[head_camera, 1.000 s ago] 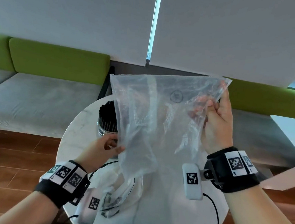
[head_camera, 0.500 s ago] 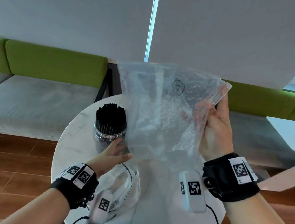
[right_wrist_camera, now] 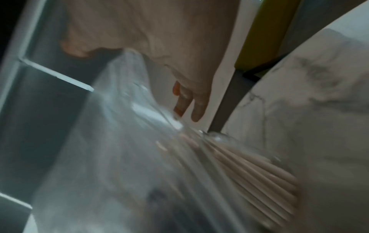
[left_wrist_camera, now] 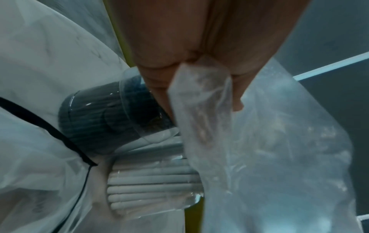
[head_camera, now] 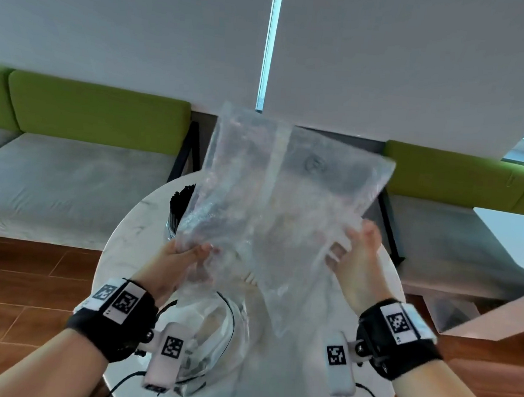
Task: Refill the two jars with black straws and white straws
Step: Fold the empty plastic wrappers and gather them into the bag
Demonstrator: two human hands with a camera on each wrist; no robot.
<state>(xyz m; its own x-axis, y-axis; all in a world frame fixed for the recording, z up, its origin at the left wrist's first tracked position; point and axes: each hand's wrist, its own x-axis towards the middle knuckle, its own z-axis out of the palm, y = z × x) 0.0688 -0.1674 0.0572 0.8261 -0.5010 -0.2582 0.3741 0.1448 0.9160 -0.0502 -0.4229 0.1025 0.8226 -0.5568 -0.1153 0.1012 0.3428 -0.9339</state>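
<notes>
Left wrist only: white straws (left_wrist_camera: 151, 181) jarred.

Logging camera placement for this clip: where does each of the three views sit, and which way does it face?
Head: worn on the head, facing forward and down at the round table; both forearms show, each hand's grip on the clear plastic bag.
Left wrist: along the left hand toward the jar of black straws.
Right wrist: along the right hand; blurred.
Shared: the bag.
</notes>
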